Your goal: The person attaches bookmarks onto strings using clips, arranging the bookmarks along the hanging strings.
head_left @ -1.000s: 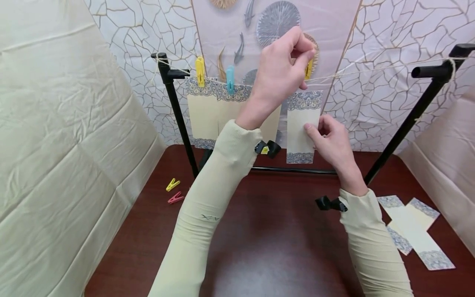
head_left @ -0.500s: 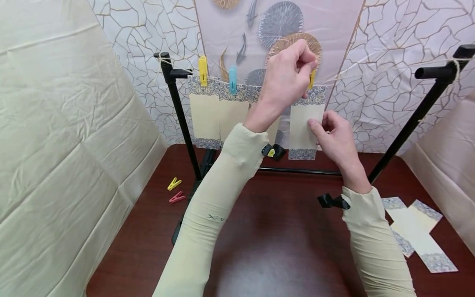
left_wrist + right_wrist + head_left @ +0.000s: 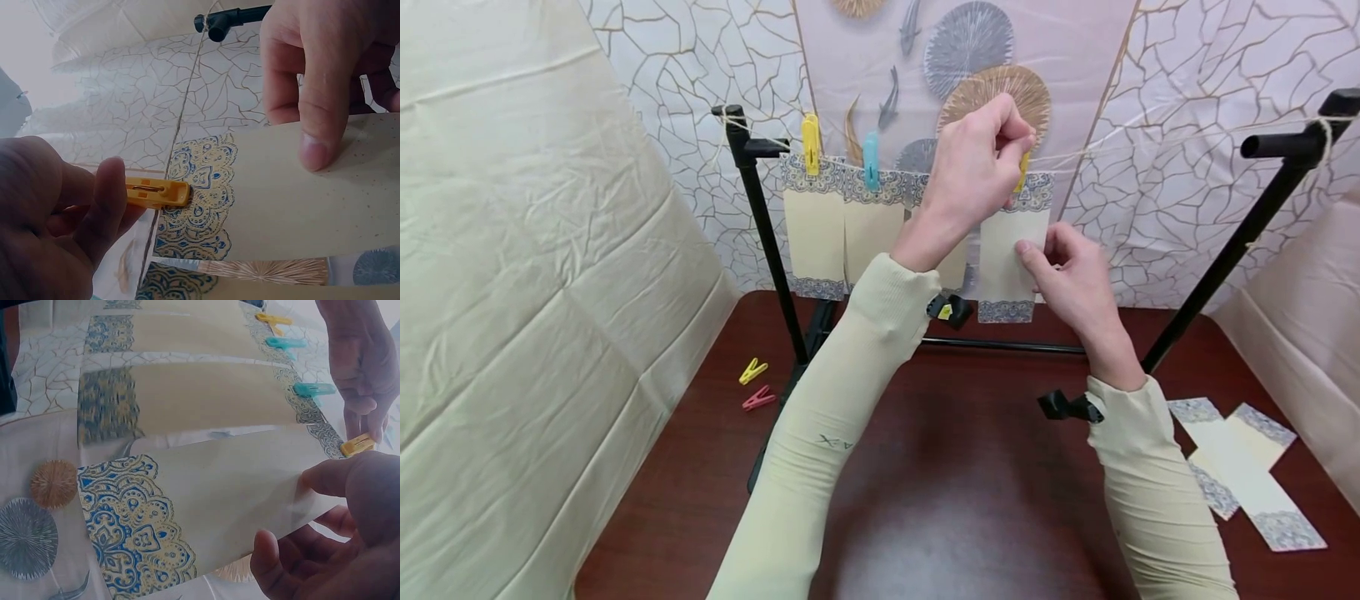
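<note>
A cream paper card [image 3: 1009,250] with blue-and-gold lace-patterned ends hangs upright at the string [image 3: 184,112]. My right hand [image 3: 1071,271] pinches its right edge, thumb in front and fingers behind. Up at the card's top edge, my left hand [image 3: 977,162] pinches a yellow clothespin [image 3: 156,192] between thumb and fingers. In the left wrist view the clothespin's tip lies over the patterned end, across the string. To the left, similar cards [image 3: 815,233] hang from the string under another yellow clothespin [image 3: 810,143] and teal clothespins [image 3: 314,389].
The string runs between black posts [image 3: 760,217] of a rack on a dark red table [image 3: 940,500]. A loose yellow clothespin [image 3: 752,371] and a pink one [image 3: 759,398] lie at left. Loose cards [image 3: 1247,471] overlap at right. A patterned cloth backdrop [image 3: 1187,183] stands behind.
The card has risen so its top patterned band meets the string and the yellow clothespin. My left hand has come down onto that edge; my right hand keeps its pinch, slightly higher.
</note>
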### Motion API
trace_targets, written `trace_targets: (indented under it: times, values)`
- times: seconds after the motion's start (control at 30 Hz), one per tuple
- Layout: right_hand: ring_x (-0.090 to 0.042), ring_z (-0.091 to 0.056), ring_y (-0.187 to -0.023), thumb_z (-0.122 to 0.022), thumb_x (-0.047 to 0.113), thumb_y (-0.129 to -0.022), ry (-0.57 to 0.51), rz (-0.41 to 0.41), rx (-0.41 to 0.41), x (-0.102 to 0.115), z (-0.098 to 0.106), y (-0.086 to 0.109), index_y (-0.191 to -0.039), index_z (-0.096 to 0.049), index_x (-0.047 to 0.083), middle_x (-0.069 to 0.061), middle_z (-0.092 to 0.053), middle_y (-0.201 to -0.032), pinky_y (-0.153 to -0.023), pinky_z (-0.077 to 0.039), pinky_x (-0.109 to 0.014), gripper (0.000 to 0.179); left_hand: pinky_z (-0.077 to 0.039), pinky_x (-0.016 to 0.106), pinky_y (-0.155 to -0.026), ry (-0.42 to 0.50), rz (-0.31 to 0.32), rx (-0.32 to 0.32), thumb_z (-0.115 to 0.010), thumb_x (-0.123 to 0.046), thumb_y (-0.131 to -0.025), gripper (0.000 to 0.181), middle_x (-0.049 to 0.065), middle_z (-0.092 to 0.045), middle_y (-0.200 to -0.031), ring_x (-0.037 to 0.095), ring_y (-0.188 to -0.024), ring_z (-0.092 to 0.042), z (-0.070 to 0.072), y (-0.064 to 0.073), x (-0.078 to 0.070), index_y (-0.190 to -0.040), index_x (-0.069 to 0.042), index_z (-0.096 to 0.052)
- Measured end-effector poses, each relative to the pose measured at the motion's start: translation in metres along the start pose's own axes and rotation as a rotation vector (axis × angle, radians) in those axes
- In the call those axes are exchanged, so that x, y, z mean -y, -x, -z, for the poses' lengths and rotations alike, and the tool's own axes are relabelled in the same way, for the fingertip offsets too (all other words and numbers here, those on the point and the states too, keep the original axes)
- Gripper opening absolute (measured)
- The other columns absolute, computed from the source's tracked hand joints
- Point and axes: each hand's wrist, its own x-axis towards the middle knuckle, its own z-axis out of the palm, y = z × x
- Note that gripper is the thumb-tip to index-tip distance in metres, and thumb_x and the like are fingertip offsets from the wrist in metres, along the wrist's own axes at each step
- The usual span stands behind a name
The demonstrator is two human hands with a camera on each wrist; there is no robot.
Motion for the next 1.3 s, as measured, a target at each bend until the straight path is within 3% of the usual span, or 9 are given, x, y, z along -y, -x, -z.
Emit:
trace_targets:
  times: [0.3, 0.57, 0.77, 0.9, 1.17, 1.3]
  values:
    - [-0.003, -0.052, -0.053, -0.067, 0.025, -0.093, 0.010, -0.018, 0.008, -0.002, 0.000, -0.003, -0.089, -0.062, 0.003, 0.011, -0.053, -0.064, -0.047, -0.046, -0.017, 0.023, -0.049, 0.019, -0.054, -0.022, 0.018, 0.028, -0.059, -0.015, -0.099, 0.006, -0.003, -0.071, -0.097, 0.008, -0.054, -0.063, -0.002, -0.001, 0.002, -0.093, -0.012, -0.061]
    - [-0.001, -0.052, -0.054, -0.064, 0.019, -0.094, -0.012, -0.017, 0.019, -0.004, -0.002, -0.003, -0.092, -0.061, -0.003, 0.013, -0.054, -0.065, -0.048, -0.046, -0.016, 0.022, -0.052, 0.020, -0.056, 0.070, 0.061, 0.083, -0.060, -0.018, -0.098, 0.006, -0.004, -0.070, -0.097, 0.011, -0.056, -0.066, -0.002, 0.000, 0.003, -0.094, -0.014, -0.057]
    - [-0.008, -0.056, -0.059, -0.064, 0.020, -0.095, -0.042, -0.022, 0.032, -0.004, -0.002, -0.003, -0.098, -0.063, -0.002, 0.012, -0.056, -0.068, -0.049, -0.048, -0.017, 0.022, -0.053, 0.020, -0.056, 0.083, 0.020, 0.079, -0.060, -0.018, -0.098, 0.007, -0.005, -0.069, -0.094, 0.011, -0.056, -0.065, 0.001, 0.000, 0.003, -0.094, -0.014, -0.057]
    - [-0.007, -0.055, -0.056, -0.065, 0.019, -0.094, -0.049, -0.022, 0.028, -0.004, -0.001, -0.004, -0.093, -0.062, -0.001, 0.012, -0.056, -0.066, -0.049, -0.047, -0.017, 0.021, -0.054, 0.020, -0.056, 0.085, 0.016, 0.047, -0.061, -0.016, -0.098, 0.006, -0.003, -0.070, -0.094, 0.011, -0.055, -0.065, 0.006, -0.003, -0.001, -0.092, -0.013, -0.058]
    - [-0.002, -0.051, -0.055, -0.065, 0.016, -0.093, -0.049, -0.021, 0.028, -0.005, -0.002, -0.004, -0.088, -0.060, -0.003, 0.012, -0.054, -0.065, -0.049, -0.047, -0.016, 0.020, -0.052, 0.020, -0.056, 0.167, -0.025, -0.097, -0.062, -0.012, -0.096, 0.005, -0.001, -0.071, -0.107, 0.012, -0.055, -0.063, 0.014, -0.007, -0.006, -0.092, -0.010, -0.061]
    - [-0.003, -0.052, -0.055, -0.066, 0.019, -0.094, -0.038, -0.019, 0.035, -0.005, -0.002, -0.004, -0.090, -0.061, -0.001, 0.011, -0.054, -0.067, -0.049, -0.047, -0.017, 0.021, -0.053, 0.020, -0.054, 0.171, 0.017, -0.111, -0.063, -0.012, -0.096, 0.006, -0.003, -0.072, -0.109, 0.011, -0.054, -0.063, 0.013, -0.009, -0.005, -0.091, -0.009, -0.061]
